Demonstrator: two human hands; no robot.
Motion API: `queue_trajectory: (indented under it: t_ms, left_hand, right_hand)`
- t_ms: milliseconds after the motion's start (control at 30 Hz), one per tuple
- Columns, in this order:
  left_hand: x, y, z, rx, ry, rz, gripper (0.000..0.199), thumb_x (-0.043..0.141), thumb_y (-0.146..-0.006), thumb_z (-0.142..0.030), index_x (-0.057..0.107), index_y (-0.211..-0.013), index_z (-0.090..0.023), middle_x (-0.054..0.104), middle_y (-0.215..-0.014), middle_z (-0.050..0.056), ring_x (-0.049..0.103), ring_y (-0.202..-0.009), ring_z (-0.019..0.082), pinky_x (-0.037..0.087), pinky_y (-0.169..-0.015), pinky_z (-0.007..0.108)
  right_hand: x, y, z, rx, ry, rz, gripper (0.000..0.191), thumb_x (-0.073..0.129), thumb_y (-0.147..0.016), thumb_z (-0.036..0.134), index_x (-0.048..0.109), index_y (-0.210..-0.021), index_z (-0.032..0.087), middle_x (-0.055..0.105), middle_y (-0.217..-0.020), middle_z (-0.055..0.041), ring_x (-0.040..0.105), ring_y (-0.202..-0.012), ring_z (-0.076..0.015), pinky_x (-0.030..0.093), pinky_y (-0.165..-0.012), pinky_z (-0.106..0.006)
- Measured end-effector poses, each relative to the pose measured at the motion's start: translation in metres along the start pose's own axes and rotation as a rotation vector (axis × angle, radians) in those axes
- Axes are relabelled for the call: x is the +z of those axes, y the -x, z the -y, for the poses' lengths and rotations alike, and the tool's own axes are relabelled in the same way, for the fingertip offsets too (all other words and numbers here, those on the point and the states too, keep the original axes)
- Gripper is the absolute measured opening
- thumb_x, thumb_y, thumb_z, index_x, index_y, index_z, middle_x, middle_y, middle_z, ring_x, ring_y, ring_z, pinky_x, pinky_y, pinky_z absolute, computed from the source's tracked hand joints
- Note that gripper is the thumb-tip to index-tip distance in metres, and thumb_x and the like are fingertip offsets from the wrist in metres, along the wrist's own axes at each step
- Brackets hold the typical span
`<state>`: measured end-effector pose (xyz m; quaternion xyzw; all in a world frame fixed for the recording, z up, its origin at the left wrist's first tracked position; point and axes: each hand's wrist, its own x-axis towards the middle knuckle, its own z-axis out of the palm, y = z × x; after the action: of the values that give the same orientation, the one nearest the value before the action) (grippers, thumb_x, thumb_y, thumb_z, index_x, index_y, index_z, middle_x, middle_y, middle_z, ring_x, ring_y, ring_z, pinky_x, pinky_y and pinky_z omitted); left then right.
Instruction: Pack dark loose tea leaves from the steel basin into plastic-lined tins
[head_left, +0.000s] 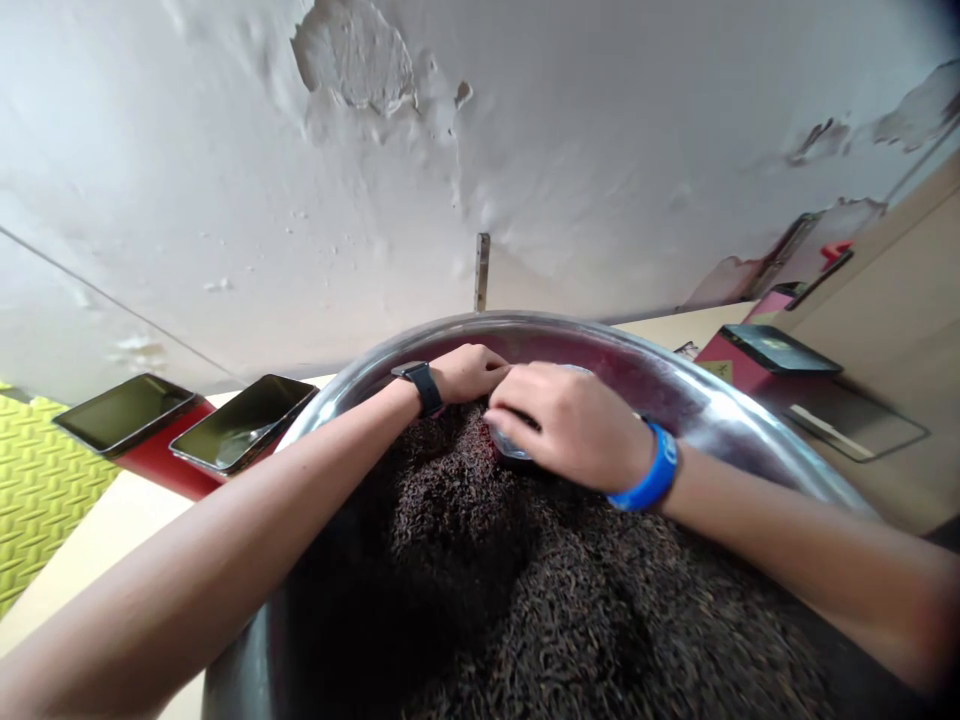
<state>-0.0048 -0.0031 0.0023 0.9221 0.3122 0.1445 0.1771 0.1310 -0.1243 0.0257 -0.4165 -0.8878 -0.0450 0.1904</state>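
Observation:
Dark, loose tea leaves [480,500] lie heaped in a large round metal basin [337,400]. My right hand [574,420], with a blue wristband, is closed over a small clear container [514,445] that sits low among the leaves; most of it is hidden under the palm. Close beside it, on the left, is my left hand [469,373], with a dark watch [421,385] on the wrist. Its fingers curl down toward the leaves and the container. What they hold, if anything, is out of sight.
Two open red tins [172,455] stand left of the basin on a pale table [82,570], one with a clear item inside. Red boxes [757,362] stand at the right. A peeling wall [375,200] rises behind the basin. Yellow matting [45,480] shows far left.

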Motion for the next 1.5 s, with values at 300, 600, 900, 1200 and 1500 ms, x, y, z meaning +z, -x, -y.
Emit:
queue_trajectory:
  t_ms: [300,600,900,1200,1500]
  left_hand:
    - [0.000,0.001,-0.004,-0.063,-0.014,0.001,0.051,0.033,-0.081,-0.054,0.064,-0.072,-0.015,0.051,-0.057,0.000,0.039,-0.052,0.009,0.027,-0.049,0.022]
    - [-0.001,0.002,-0.004,-0.045,-0.020,0.001,0.051,0.032,-0.081,-0.053,0.063,-0.068,-0.015,0.048,-0.056,0.000,0.036,-0.052,0.009,0.026,-0.050,0.023]
    - [-0.002,0.001,-0.004,-0.027,0.021,0.022,0.041,0.039,-0.081,-0.044,0.065,-0.072,-0.013,0.058,-0.062,0.002,0.043,-0.056,0.010,0.029,-0.052,0.023]
    - [-0.001,0.000,0.000,0.066,-0.116,-0.013,0.036,0.038,-0.084,-0.039,0.066,-0.081,-0.017,0.063,-0.072,0.002,0.050,-0.060,0.011,0.035,-0.057,0.024]
    - [0.003,-0.001,-0.026,0.357,-0.650,-0.255,0.026,0.037,-0.088,-0.025,0.061,-0.086,-0.014,0.059,-0.097,0.008,0.045,-0.102,0.018,0.034,-0.087,0.032]
  right_hand:
    - [0.066,0.039,0.035,-0.175,-0.067,0.823,0.078,0.036,-0.067,0.073,0.060,-0.102,0.006,0.057,-0.102,-0.0213,0.057,-0.089,-0.0307,0.045,-0.068,-0.038]
    - [0.036,0.030,0.053,-0.274,-0.020,0.995,0.056,0.040,-0.074,0.063,0.065,-0.088,0.015,0.066,-0.076,-0.0110,0.062,-0.070,-0.0242,0.043,-0.056,-0.031]
    - [-0.011,-0.005,-0.016,-0.057,0.058,0.209,0.042,0.032,-0.085,0.050,0.057,-0.093,0.017,0.063,-0.086,-0.0073,0.058,-0.077,-0.0182,0.038,-0.063,-0.029]
    - [-0.011,-0.001,-0.032,0.109,0.140,0.073,0.030,0.037,-0.086,0.038,0.060,-0.095,0.020,0.061,-0.091,-0.0062,0.055,-0.084,-0.0178,0.039,-0.071,-0.031]
    - [-0.027,0.008,0.003,-0.040,0.102,0.286,0.030,0.042,-0.083,0.040,0.061,-0.079,0.018,0.062,-0.079,-0.0052,0.056,-0.071,-0.0176,0.039,-0.063,-0.030]
